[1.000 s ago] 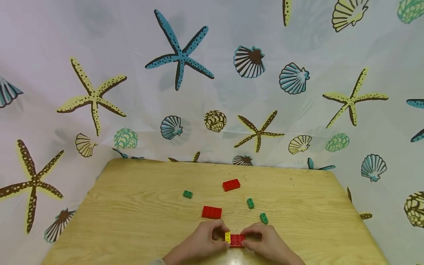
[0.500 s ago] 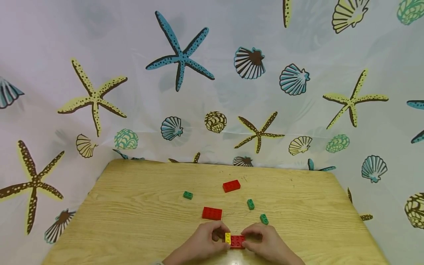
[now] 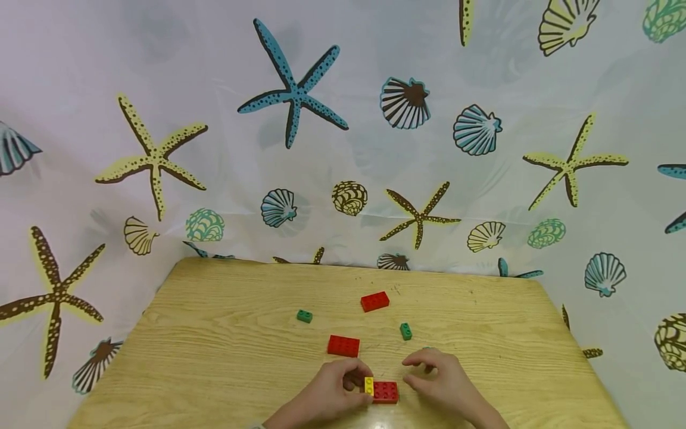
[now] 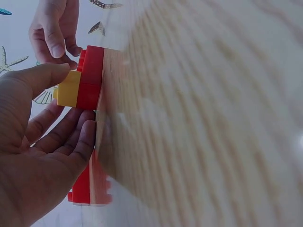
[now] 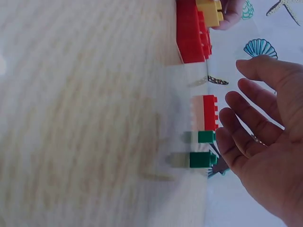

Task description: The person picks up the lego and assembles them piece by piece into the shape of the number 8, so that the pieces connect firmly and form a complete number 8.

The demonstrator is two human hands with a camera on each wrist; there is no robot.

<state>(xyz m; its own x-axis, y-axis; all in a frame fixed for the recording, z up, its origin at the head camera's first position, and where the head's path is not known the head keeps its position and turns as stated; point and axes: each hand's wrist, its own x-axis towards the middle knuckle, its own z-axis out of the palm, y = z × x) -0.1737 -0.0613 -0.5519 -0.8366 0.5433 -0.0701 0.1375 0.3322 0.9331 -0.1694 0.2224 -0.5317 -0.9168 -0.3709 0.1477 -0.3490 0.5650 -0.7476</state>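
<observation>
A small yellow brick point(image 3: 368, 385) sits on the left end of a red brick point(image 3: 386, 391) near the table's front edge. My left hand point(image 3: 360, 384) pinches the yellow brick point(image 4: 68, 89) between thumb and fingers, with the red brick point(image 4: 91, 78) under it. My right hand point(image 3: 423, 372) hovers just right of the red brick, fingers relaxed and holding nothing. In the right wrist view its fingertips point(image 5: 227, 137) are close to two green bricks point(image 5: 201, 160), and the red brick point(image 5: 191, 33) lies off to the side.
On the wooden table point(image 3: 214, 333) lie two more red bricks point(image 3: 343, 345) point(image 3: 374, 301) and small green bricks point(image 3: 405, 331) point(image 3: 304, 316). A sea-creature print curtain point(image 3: 343, 149) hangs round the table's back and sides.
My right hand has let go of the red brick and moved up and to the right, now covering the nearest green brick. The left hand has stayed on the yellow brick.
</observation>
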